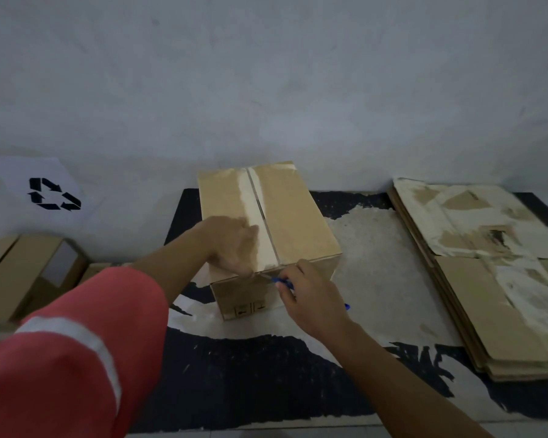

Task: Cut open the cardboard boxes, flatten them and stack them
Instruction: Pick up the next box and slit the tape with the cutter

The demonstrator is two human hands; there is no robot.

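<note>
One grey wall (298,74) is filling the upper half of the view. Below it a black mat (266,374) with worn pale patches is covering the work surface.

At right a stack of flattened cardboard (475,279) is lying on the mat, its top sheets showing torn whitish patches. The closed cardboard box (298,216) is standing upright at mat centre, well apart from that stack, with a pale tape strip running along its top seam. At far left, off the mat, several unflattened boxes (23,273) are sitting together. Above them a white sheet with a black recycling symbol (54,194) is leaning against the wall.

A pink sleeve with a white stripe (67,358) is covering the left upper arm.

The left hand (234,245) is pressing palm-down on the box top near its front edge, fingers reaching toward the seam. It is slightly blurred.

The right hand (310,298) is gripping a blue box cutter (282,282), fingers curled round the handle. The blade tip is touching the box's front top edge at the seam.
</note>
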